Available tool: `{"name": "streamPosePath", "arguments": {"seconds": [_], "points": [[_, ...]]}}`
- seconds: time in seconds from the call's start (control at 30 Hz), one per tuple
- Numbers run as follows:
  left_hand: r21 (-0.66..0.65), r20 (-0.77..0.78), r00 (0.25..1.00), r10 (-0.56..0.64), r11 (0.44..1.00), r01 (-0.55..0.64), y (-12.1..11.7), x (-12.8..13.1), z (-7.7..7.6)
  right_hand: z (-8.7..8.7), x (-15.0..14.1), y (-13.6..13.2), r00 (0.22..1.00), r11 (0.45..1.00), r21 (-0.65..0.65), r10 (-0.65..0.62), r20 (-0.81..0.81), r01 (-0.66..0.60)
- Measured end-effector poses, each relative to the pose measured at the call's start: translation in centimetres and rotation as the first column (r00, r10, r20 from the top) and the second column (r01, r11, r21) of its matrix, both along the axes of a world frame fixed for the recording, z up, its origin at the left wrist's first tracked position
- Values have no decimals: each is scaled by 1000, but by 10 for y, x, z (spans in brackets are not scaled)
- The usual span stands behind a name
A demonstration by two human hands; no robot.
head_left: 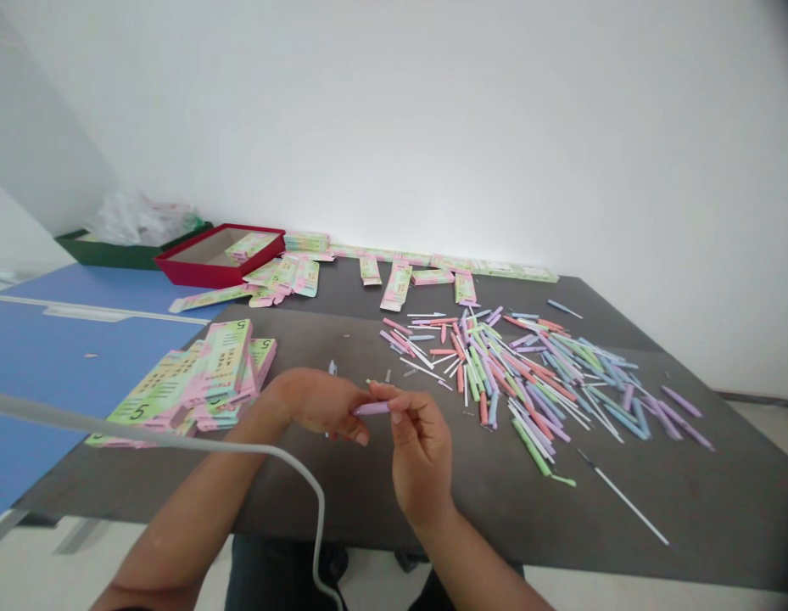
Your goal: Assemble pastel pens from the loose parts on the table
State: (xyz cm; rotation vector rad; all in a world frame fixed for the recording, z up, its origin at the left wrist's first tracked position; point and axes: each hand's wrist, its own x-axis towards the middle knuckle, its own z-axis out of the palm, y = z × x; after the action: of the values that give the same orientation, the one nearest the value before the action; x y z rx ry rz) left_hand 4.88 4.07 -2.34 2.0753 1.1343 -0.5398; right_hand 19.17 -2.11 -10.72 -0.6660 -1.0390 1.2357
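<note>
A purple pen barrel (371, 409) is held between my two hands above the front part of the dark table. My right hand (422, 450) pinches its right end between thumb and fingers. The fingers of my left hand (321, 403) close at its other end, partly hidden by the turned wrist. A thin whitish pen part (332, 367) shows just behind my left hand; whether it is held or lies on the table, I cannot tell. To the right spreads a loose pile of pastel pen barrels (483, 365) with white refills among them.
Stacked printed boxes (215, 365) marked 5 lie at the left. Behind them are a red tray (203, 273) and a green tray (120, 255) with plastic bags. More printed boxes (397, 284) line the wall. A white cable (259, 447) crosses the foreground. One refill (628, 502) lies front right.
</note>
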Motion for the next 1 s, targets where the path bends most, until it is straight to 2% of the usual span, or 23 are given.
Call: {"name": "streamPosePath", "arguments": {"seconds": [0.17,0.43,0.63,0.87,1.0], "points": [[55,-24,999,-34,998,36,-2,-1,-4,-1,0,-5,995,996,85,-40,94,32],[75,-35,999,-12,997,15,-7,1,-1,-1,0,-6,987,974,219,-81,137,50],[107,-52,999,7,994,-2,-12,0,2,-2,0,-6,993,973,230,-51,105,25],[193,-78,997,30,981,-15,-14,-3,4,-3,-4,-6,995,968,243,-74,72,55],[180,-131,990,51,983,-27,-14,-3,2,-3,-4,-7,997,970,242,-49,67,31]]}}
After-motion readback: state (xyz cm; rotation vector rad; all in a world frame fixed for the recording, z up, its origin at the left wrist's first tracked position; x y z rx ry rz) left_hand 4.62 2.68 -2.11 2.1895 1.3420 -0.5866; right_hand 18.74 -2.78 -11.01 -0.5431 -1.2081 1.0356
